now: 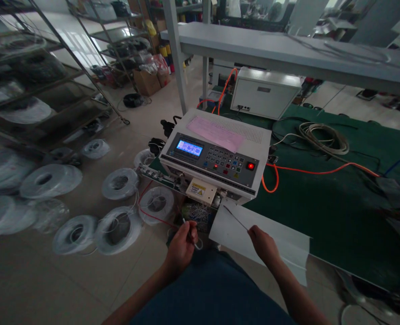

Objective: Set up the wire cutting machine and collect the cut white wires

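A: How far along are you?
B: Judging only: your machine (172, 155) is powered, display (189, 148) lit, red button (250, 166) glowing. Short white pieces (200, 213) lie heaped below its front, so some output looks done. Left: your 2 held items aren't set down yet. Remaining quantity, can't tell.

A: Your hands?
B: Your left hand (182, 241) is clamped on a slim pale-tipped piece (184, 220), in front of the machine, near the heap. Your right hand (262, 243) pinches a thin dark strand (235, 216); its far end is over the white sheet (287, 239). Touching or not, can't tell. Your hands are well apart.

A: Counts?
B: You've got 1 machine, 1 display, 1 white sheet, 1 pink sheet (216, 132) on top. On the green table (321, 203): 1 pale box (265, 92) behind, 1 large cable coil (324, 137). On the floor, 4 wrapped rolls (119, 183) in the front group; more around them overlap, no firm total. Short white pieces: too small to count.
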A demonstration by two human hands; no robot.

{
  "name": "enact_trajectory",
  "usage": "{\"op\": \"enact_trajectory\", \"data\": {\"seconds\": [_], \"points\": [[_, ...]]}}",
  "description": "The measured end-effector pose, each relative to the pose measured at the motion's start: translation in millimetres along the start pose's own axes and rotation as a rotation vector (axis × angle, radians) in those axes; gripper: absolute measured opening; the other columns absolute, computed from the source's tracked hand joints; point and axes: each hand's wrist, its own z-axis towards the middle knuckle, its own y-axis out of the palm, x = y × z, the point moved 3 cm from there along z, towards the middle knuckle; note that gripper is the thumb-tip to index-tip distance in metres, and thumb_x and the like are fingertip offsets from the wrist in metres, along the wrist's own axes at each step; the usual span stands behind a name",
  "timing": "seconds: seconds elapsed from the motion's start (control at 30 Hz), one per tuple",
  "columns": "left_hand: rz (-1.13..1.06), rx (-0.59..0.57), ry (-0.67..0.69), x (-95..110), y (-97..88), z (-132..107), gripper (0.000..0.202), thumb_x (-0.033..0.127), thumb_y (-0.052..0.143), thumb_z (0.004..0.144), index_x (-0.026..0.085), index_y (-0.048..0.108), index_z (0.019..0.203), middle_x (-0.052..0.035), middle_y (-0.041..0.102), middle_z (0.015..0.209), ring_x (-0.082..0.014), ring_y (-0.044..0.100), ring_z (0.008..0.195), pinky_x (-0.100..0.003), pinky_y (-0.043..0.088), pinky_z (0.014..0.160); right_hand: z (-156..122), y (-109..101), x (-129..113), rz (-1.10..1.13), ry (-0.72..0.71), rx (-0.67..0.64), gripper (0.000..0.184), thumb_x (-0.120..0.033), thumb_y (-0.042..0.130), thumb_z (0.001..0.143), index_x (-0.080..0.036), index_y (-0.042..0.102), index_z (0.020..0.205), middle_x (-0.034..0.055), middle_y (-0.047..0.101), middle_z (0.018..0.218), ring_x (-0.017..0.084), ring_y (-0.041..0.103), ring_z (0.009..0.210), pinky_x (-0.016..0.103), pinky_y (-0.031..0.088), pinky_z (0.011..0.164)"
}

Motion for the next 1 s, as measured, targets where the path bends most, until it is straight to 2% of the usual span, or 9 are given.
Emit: {"op": "enact_trajectory", "data": {"seconds": [0.1,0.23,0.4,0.53,0.6,0.7,0.8,0.9,1.0], "points": [[0.012,0.012,-0.002,-4.0,3.9,-1.2,0.027,0.036,0.070,0.069,0.010,0.064,0.075,-0.0009,0.055,0.056,-0.0085,0.048,0.052,-0.019,0.039,0.050,-23.6,-4.2,-11.8,0.243,-0.034,-0.133,0.026,-0.038,0.033,0.087,-0.020,0.049,0.076,0.0003,0.058,0.063,0.012,0.052,0.056,0.024,0.037,0.054],[0.045,-0.008,-0.080,-12.4,15.4,-4.5,0.026,0.034,0.066,0.074,0.011,0.066,0.087,-0.0116,0.067,0.087,-0.0179,0.062,0.080,-0.026,0.047,0.070,-42.6,6.6,-63.3,0.737,-0.091,-0.375,0.033,-0.051,0.041,0.080,-0.019,0.047,0.077,-0.0046,0.048,0.057,0.009,0.040,0.047,0.023,0.032,0.046],[0.036,-0.112,-0.081,-13.9,26.1,-7.9,0.035,0.038,0.068,0.073,0.014,0.065,0.098,-0.0118,0.066,0.105,-0.0223,0.058,0.102,-0.032,0.043,0.089,-42.1,32.0,-118.9,0.864,-0.238,-0.476,0.043,-0.061,0.046,0.074,-0.018,0.046,0.072,-0.0053,0.045,0.054,0.008,0.037,0.047,0.023,0.032,0.047],[0.085,-0.112,-0.052,-11.1,21.2,-7.6,0.042,0.046,0.068,0.070,0.013,0.063,0.096,-0.0098,0.068,0.086,-0.0209,0.062,0.086,-0.031,0.047,0.079,-38.3,37.6,-129.2,0.838,-0.320,-0.512,0.038,-0.056,0.047,0.076,-0.019,0.049,0.075,-0.0035,0.051,0.058,0.010,0.044,0.050,0.024,0.037,0.050],[0.116,-0.089,-0.007,-7.3,18.0,-7.6,0.041,0.050,0.066,0.070,0.014,0.062,0.090,-0.0045,0.064,0.069,-0.0163,0.060,0.066,-0.027,0.047,0.063,-31.0,30.8,-125.9,0.764,-0.378,-0.456,0.032,-0.049,0.046,0.080,-0.018,0.054,0.080,0.0007,0.060,0.070,0.013,0.055,0.062,0.026,0.044,0.059],[0.124,-0.013,0.111,4.0,13.1,-7.8,0.039,0.051,0.065,0.071,0.014,0.061,0.082,0.0036,0.050,0.052,-0.0082,0.045,0.047,-0.022,0.041,0.053,-5.3,10.6,-113.8,0.550,-0.400,-0.213,0.030,-0.040,0.042,0.083,-0.017,0.059,0.093,0.0064,0.066,0.093,0.017,0.061,0.083,0.029,0.048,0.074],[0.094,0.069,0.158,16.7,8.2,-7.1,0.037,0.048,0.067,0.070,0.013,0.061,0.080,0.0070,0.041,0.049,-0.0051,0.034,0.043,-0.020,0.038,0.051,29.0,-11.4,-102.8,0.384,-0.345,-0.004,0.030,-0.032,0.038,0.085,-0.015,0.057,0.102,0.0108,0.063,0.106,0.020,0.060,0.093,0.034,0.046,0.084],[0.074,0.079,0.153,25.0,6.0,-5.5,0.037,0.047,0.070,0.067,0.013,0.061,0.079,0.0076,0.037,0.049,-0.0049,0.030,0.043,-0.019,0.036,0.048,54.9,-21.8,-100.5,0.274,-0.326,0.074,0.029,-0.025,0.038,0.085,-0.016,0.057,0.105,0.0115,0.062,0.111,0.021,0.058,0.099,0.036,0.044,0.087],[0.063,0.079,0.148,27.1,4.5,-5.1,0.036,0.046,0.070,0.067,0.013,0.061,0.079,0.0071,0.038,0.049,-0.0052,0.030,0.044,-0.020,0.036,0.049,65.2,-17.4,-101.8,0.153,-0.334,0.096,0.029,-0.020,0.042,0.083,-0.014,0.058,0.106,0.0131,0.063,0.109,0.023,0.058,0.099,0.037,0.044,0.089]]}}
